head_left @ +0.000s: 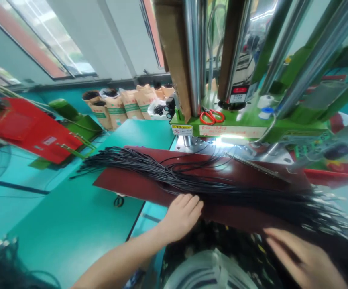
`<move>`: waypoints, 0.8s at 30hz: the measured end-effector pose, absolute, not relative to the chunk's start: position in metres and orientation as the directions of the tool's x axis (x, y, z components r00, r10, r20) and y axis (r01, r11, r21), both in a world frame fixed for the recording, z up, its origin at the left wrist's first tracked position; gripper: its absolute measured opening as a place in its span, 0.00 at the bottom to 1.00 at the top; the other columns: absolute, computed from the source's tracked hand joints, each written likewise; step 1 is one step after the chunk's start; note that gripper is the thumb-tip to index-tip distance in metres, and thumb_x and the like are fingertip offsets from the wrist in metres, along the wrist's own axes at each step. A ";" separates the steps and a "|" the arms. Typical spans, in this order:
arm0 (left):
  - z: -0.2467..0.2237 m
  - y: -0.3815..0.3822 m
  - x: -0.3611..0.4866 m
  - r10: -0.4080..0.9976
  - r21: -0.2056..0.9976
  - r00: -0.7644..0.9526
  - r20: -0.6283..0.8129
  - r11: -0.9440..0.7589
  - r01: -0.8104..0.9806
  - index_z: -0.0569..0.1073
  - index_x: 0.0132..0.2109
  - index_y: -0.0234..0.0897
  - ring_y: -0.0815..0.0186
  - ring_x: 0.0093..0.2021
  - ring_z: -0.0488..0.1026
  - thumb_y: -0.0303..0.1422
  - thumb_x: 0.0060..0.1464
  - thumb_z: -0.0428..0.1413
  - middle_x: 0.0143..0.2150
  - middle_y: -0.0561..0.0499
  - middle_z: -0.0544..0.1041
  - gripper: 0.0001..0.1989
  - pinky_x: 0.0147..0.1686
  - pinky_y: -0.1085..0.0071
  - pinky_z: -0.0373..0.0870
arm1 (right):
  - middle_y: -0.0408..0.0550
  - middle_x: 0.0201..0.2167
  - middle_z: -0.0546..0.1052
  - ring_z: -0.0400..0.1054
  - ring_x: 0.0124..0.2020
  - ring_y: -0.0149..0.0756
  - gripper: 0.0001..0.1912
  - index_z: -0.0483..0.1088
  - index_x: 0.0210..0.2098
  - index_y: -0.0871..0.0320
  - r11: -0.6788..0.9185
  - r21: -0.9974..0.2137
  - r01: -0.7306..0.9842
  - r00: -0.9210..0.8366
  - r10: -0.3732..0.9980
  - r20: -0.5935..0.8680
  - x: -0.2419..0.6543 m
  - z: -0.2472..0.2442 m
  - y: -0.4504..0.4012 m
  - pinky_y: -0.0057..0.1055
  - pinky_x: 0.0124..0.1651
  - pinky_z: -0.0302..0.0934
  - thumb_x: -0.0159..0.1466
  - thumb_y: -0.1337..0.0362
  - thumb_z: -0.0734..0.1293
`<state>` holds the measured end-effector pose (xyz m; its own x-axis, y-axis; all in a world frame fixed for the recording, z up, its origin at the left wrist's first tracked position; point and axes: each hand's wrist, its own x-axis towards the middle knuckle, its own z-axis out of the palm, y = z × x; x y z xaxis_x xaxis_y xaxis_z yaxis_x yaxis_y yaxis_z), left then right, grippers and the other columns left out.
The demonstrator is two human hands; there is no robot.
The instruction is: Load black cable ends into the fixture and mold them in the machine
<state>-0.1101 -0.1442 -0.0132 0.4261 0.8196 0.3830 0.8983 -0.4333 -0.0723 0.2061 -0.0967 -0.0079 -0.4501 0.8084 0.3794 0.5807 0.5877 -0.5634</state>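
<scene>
A long bundle of thin black cables (161, 171) lies across a dark red-brown board (125, 182) in front of a green press machine. My left hand (185, 214) rests at the near side of the bundle, its fingers curled and close together. Whatever is under those fingertips is hidden. At the lower right, my right hand (302, 253) is slightly blurred, with thumb and fingers apart and nothing visible between them. It is by the board's near edge, below the cable ends (324, 212), which carry light-coloured tips.
Red-handled scissors (211, 117) lie on the green machine base (188, 120), near thread spools (265, 107). A teal table (80, 224) extends left, with more cables (14, 265) at its corner. Paper sacks (131, 104) stand by the wall. A red machine (35, 128) stands at left.
</scene>
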 end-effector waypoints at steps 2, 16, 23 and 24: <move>-0.023 -0.146 -0.099 0.856 -0.090 0.330 0.398 -0.321 0.943 0.66 0.49 0.34 0.60 0.43 0.64 0.31 0.53 0.49 0.44 0.44 0.70 0.15 0.39 0.64 0.59 | 0.45 0.33 0.77 0.72 0.32 0.34 0.10 0.71 0.38 0.55 0.724 -0.448 0.524 -0.585 0.688 0.428 0.176 -0.012 -0.095 0.25 0.36 0.68 0.60 0.61 0.61; -0.025 -0.125 -0.126 0.817 -0.066 0.445 0.365 -0.454 0.888 0.63 0.33 0.37 0.68 0.26 0.63 0.36 0.57 0.44 0.25 0.54 0.65 0.08 0.24 0.70 0.55 | 0.52 0.39 0.66 0.64 0.39 0.39 0.19 0.61 0.51 0.59 0.799 -0.290 0.526 -0.591 0.589 0.551 0.128 -0.042 -0.065 0.38 0.45 0.59 0.60 0.64 0.61; -0.003 -0.134 -0.163 0.614 0.088 0.424 0.665 -0.629 0.772 0.61 0.30 0.35 0.70 0.21 0.57 0.33 0.57 0.40 0.20 0.53 0.63 0.10 0.21 0.71 0.52 | 0.55 0.35 0.63 0.61 0.35 0.46 0.10 0.72 0.38 0.57 0.708 0.031 0.706 -0.559 0.530 0.638 0.118 -0.042 -0.049 0.43 0.34 0.57 0.59 0.63 0.62; -0.003 -0.137 -0.165 0.623 0.100 0.420 0.660 -0.627 0.773 0.61 0.30 0.36 0.70 0.21 0.57 0.34 0.57 0.40 0.20 0.53 0.63 0.10 0.21 0.71 0.52 | 0.55 0.36 0.64 0.61 0.37 0.48 0.09 0.72 0.37 0.56 0.720 0.029 0.693 -0.555 0.507 0.659 0.119 -0.040 -0.046 0.45 0.35 0.56 0.58 0.64 0.62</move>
<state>-0.1652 -0.1367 -0.0025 0.4199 0.6233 0.6597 0.7727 -0.6268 0.1003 0.1185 -0.0464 -0.0400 -0.5553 0.5074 0.6589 0.6929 0.7204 0.0292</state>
